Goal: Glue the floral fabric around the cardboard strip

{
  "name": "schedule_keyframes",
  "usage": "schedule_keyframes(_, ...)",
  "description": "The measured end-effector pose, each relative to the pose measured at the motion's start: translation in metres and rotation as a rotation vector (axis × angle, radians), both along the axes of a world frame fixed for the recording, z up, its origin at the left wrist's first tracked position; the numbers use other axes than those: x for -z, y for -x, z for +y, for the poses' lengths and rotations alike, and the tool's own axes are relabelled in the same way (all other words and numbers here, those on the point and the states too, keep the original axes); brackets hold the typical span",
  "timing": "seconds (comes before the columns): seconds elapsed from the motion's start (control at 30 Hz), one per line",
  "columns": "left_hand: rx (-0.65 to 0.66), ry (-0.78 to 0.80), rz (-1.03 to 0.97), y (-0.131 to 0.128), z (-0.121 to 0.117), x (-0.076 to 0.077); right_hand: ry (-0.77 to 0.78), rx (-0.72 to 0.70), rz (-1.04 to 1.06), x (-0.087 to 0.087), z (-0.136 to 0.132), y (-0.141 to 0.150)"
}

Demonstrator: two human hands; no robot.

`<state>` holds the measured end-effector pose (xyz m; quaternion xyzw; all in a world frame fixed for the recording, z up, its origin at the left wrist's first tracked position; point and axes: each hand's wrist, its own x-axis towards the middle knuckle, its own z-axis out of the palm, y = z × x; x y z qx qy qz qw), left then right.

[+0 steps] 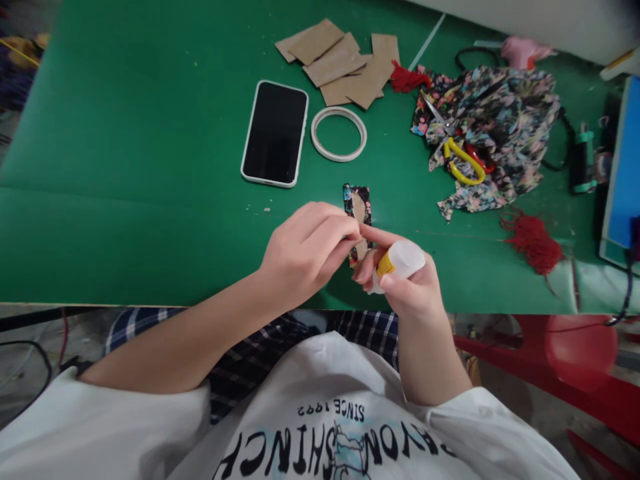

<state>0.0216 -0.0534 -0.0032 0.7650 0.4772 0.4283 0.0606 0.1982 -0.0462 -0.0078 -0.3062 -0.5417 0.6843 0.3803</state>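
A small strip of cardboard wrapped at its edges in dark floral cloth lies on the green table, its brown middle partly hidden by my fingers. Over it, my left hand is closed, the fingertips drawn together by my right index finger; what they pinch, if anything, is hidden. My right hand wraps round a small white plastic bottle with a yellow label, tilted, its index finger stretched toward my left fingertips.
Beyond my hands lie a phone, a roll of white tape and several brown cardboard pieces. At the right are crumpled floral fabric, yellow-handled scissors, red tassels and a pink glue gun.
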Motion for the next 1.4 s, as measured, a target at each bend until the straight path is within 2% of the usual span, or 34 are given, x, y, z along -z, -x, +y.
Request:
schedule_keyframes(0.17,0.013,-0.004,-0.014,0.0000,0.0004,-0.0004,-0.002,0.003,0.000,-0.0009,-0.0005,-0.0001)
schedule_keyframes(0.37,0.028,-0.019,-0.026,0.0004,0.0004,-0.0007,0.079,0.014,0.119,-0.0004,-0.0008,0.0015)
schedule_keyframes(0.87,-0.005,-0.076,-0.040,0.0014,0.0026,0.0004,0.134,0.036,0.202,0.0014,0.0005,0.0004)
schedule_keyframes(1.03,0.000,-0.092,-0.042,0.0008,0.0027,0.0009,0.154,0.050,0.199,0.0008,0.0006,0.0006)
schedule_keyframes(1.2,-0.060,-0.126,-0.047,0.0012,0.0034,-0.0013,0.172,0.027,0.197,0.0014,0.0001,0.0001)
schedule_keyframes(1.4,-0.084,-0.121,-0.044,-0.0003,0.0030,-0.0014,0.086,0.044,0.097,-0.0015,-0.0039,0.0032)
